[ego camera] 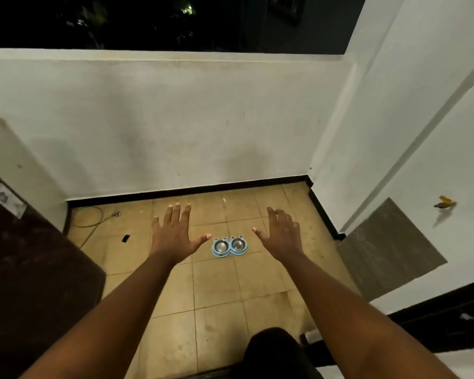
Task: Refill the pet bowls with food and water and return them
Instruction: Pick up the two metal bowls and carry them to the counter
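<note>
A light-blue double pet feeder (229, 247) sits on the tan tiled floor (219, 285), holding two shiny steel bowls side by side. What the bowls hold cannot be made out from here. My left hand (174, 233) is stretched out high above the floor, left of the feeder, palm down and fingers spread. My right hand (281, 232) is held out to the feeder's right, also spread and empty. Neither hand touches the feeder.
A low white parapet wall (175, 127) closes the far side, with darkness beyond. A white wall (394, 132) stands on the right, a dark brown door or panel (30, 269) on the left. A thin cable (93, 218) and a small black scrap (125, 238) lie on the tiles.
</note>
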`<state>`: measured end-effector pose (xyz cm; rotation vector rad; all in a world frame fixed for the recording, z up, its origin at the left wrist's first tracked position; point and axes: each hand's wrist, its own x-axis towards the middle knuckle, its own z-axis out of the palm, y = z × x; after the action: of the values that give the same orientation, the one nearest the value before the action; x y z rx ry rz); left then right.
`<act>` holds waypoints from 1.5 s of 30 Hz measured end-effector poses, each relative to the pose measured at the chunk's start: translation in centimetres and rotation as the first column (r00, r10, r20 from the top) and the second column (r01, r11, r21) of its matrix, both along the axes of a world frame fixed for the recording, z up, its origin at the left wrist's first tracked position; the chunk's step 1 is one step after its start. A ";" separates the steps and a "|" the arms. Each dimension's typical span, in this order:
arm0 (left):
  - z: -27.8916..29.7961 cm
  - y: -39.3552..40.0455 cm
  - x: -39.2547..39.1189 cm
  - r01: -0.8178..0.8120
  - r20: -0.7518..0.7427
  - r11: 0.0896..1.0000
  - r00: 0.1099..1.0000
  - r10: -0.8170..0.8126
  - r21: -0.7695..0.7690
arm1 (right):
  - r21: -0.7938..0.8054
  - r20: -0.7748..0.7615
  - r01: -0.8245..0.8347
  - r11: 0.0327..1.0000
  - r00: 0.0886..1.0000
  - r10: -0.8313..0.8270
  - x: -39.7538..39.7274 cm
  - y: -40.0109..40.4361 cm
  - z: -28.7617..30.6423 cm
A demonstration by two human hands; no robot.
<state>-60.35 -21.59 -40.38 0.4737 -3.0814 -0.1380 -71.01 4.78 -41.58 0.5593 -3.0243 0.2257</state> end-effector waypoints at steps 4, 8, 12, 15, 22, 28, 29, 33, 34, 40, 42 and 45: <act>-2.6 -1.7 -6.2 0.022 0.017 1.000 1.000 -0.022 -0.003 | -0.007 0.027 -0.006 1.000 1.000 0.006 -5.7 -1.2 -2.7; -6.0 -3.3 -13.9 -0.020 0.038 1.000 0.999 0.020 0.004 | 0.016 0.076 -0.023 1.000 0.997 0.022 -13.3 -2.4 -6.8; -9.8 -4.2 -21.8 -0.096 0.135 0.994 0.987 0.089 0.051 | -0.019 0.160 0.015 1.000 0.987 -0.012 -21.1 -3.2 -11.3; -12.2 -4.4 -25.6 -0.111 0.242 0.991 0.966 0.089 0.080 | 0.019 0.274 0.005 1.000 0.962 -0.010 -24.2 -2.7 -14.9; -20.7 -4.3 -32.7 -0.197 0.447 0.964 0.889 0.098 0.180 | 0.146 0.427 -0.018 0.989 0.903 -0.047 -31.2 -3.2 -21.2; -34.3 -5.0 -37.7 -0.239 0.591 0.938 0.806 0.047 0.252 | 0.094 0.481 0.082 0.992 0.869 -0.117 -35.6 -6.9 -33.2; -37.2 -5.3 -38.5 -0.233 0.614 0.940 0.789 0.032 0.250 | 0.081 0.491 0.102 0.991 0.861 -0.129 -36.1 -7.5 -36.0; -49.1 -5.6 -41.1 -0.299 0.665 0.911 0.746 0.038 0.284 | 0.044 0.517 0.211 0.977 0.832 -0.203 -37.7 -9.1 -47.6; -52.5 -5.7 -41.6 -0.324 0.668 0.898 0.743 0.048 0.296 | 0.046 0.533 0.215 0.976 0.821 -0.206 -38.1 -9.5 -51.0; -70.5 -5.8 -43.9 -0.525 0.621 0.774 0.751 0.225 0.354 | 0.150 0.664 0.318 0.936 0.669 -0.334 -41.0 -11.1 -69.6; -75.4 -6.0 -45.0 -0.641 0.642 0.688 0.692 0.328 0.339 | 0.174 0.709 0.494 0.852 0.537 -0.457 -41.9 -11.9 -74.9; -82.0 -7.7 -45.3 -0.779 0.706 0.557 0.566 0.425 0.289 | 0.212 0.763 0.660 0.720 0.349 -0.544 -42.7 -12.9 -80.5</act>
<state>-105.62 -29.27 -122.42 1.9835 -3.0031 -1.1351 -113.69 -8.15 -122.09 -1.0283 -3.6621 0.8083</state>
